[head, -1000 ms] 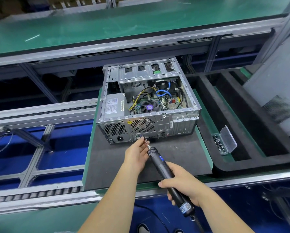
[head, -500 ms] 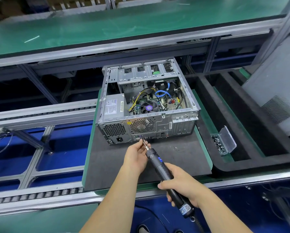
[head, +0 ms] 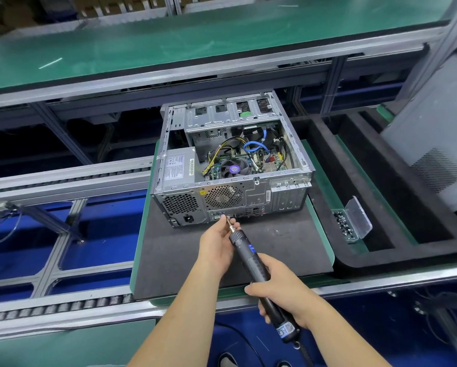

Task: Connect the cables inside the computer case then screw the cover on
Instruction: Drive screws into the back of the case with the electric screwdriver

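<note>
Both hands busy: left hand [head: 216,247] pinches the bit, right hand [head: 282,290] grips the electric screwdriver [head: 251,258], aiming low on the open case [head: 232,197], so next it's probably seating a screw.

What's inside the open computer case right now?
Inside the computer case: power supply at left, CPU fan on the motherboard, yellow-black cables, a blue cable, drive bays at the far end. Connector seating is not discernible; cables hide much of the board.
</note>
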{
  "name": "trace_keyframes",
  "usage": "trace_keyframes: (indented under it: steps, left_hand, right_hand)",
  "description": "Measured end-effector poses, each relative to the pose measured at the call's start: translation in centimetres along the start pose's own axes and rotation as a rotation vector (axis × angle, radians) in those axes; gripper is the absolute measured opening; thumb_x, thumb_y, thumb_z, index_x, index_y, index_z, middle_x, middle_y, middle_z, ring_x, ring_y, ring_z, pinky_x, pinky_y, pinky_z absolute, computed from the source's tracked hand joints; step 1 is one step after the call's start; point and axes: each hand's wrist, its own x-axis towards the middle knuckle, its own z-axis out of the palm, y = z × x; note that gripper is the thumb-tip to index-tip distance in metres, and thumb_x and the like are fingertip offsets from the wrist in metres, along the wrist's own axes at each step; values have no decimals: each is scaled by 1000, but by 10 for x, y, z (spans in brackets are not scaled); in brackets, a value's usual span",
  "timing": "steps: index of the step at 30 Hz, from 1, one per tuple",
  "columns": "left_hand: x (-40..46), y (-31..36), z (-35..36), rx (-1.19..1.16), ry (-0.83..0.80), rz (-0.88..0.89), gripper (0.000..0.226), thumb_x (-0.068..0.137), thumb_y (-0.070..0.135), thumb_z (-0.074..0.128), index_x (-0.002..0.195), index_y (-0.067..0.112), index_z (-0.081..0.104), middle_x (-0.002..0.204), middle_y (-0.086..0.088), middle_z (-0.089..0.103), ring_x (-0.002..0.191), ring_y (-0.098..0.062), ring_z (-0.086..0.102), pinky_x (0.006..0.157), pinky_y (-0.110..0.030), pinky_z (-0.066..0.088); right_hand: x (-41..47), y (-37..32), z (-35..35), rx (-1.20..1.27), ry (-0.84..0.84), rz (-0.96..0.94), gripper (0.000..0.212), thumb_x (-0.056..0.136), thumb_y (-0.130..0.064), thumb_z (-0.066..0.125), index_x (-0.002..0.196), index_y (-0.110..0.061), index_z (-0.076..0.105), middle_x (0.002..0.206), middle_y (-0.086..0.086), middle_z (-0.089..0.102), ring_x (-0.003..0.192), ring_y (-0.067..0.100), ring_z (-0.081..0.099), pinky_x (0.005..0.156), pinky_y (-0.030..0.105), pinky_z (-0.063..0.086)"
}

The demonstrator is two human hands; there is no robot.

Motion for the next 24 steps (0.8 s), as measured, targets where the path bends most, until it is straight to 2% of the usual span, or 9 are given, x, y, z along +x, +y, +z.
trace_keyframes:
  steps: [7,10,13,15,17,18,20,22,24]
  left_hand:
    - [-5,-4,15,104,26,84,11,100,15,57,94,7,59,75,-6,66,64,-17,62,59,-27,53]
    - [-13,1,20,395,166,245,24,100,27,57,89,6,64,79,-8,71,69,-21,64,65,-32,53]
    - [-30,18,25,1056,295,855,31,96,35,48,72,19,60,68,1,63,68,-24,56,62,-34,44]
    - [-36,41,43,1256,154,1287,27,91,29,46,72,13,58,68,2,58,67,-23,50,61,-34,38]
    - [-24,73,70,1378,117,1462,26,89,26,43,80,14,63,80,1,62,76,-21,50,69,-34,39]
    - [-15,89,83,1501,133,1423,27,90,26,42,87,15,67,89,1,65,83,-22,53,74,-35,42]
    - [4,114,101,1831,47,1116,28,94,26,40,91,19,67,96,-1,68,89,-26,57,79,-37,48]
    - [18,118,100,2067,-100,716,35,100,32,37,74,16,55,79,-4,61,80,-28,55,73,-35,44]
    - [25,111,90,2155,-75,520,44,100,45,27,70,17,43,76,-10,52,79,-31,53,74,-36,42]
  right_hand:
    - [0,3,3,11,54,-58,53,75,-19,72,115,-48,54,81,9,60,52,25,61,48,34,52]
    - [-2,2,-2,29,69,-75,54,77,-18,73,119,-46,53,81,8,60,52,27,60,48,33,52]
    - [-3,2,-6,54,75,-89,54,77,-18,74,119,-46,53,76,4,62,53,27,60,48,34,52]
    - [-3,2,-9,63,77,-100,52,77,-19,74,116,-47,55,72,1,62,53,28,60,49,34,52]
    - [-4,3,-10,72,74,-109,49,77,-19,74,113,-47,57,71,0,61,53,29,59,49,34,52]
    - [-4,3,-11,76,74,-112,49,78,-18,74,114,-47,57,71,1,61,53,29,59,49,34,52]
    - [-5,4,-12,85,79,-109,49,77,-19,74,114,-46,57,72,2,60,52,28,59,49,34,52]
    - [-5,5,-12,88,81,-105,49,75,-20,75,113,-45,58,73,3,59,51,28,58,48,34,51]
    - [-5,6,-13,94,76,-102,51,72,-22,76,114,-45,58,76,5,57,51,28,58,48,34,51]
